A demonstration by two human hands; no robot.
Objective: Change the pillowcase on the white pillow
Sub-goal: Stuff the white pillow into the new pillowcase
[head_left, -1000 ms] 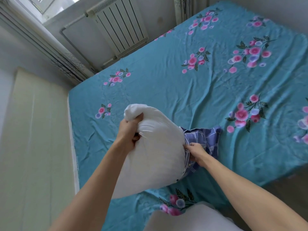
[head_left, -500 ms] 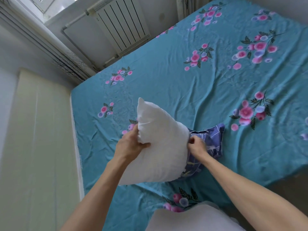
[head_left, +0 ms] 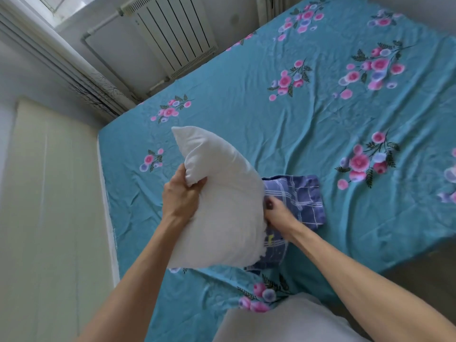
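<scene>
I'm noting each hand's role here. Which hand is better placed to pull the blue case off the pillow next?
Right. The right hand already pinches the blue checked pillowcase at the edge of the white pillow; the left hand grips the pillow's bare end, anchoring it.

Two bare forearms come into view from the bottom edge, no sleeves showing anywhere along them, uncovered from the frame edge to the wrists. No watch, no bracelet, no ring to be seen. The left hand (head_left: 182,196) shows its back and knuckles, gloveless. The right hand (head_left: 277,213) is gloveless too, with one thumbnail visible at its near side. Down at the bottom centre sits a pale, whitish-grey garment (head_left: 288,322) on the person's front, plain and unpatterned, softly out of focus.
</scene>
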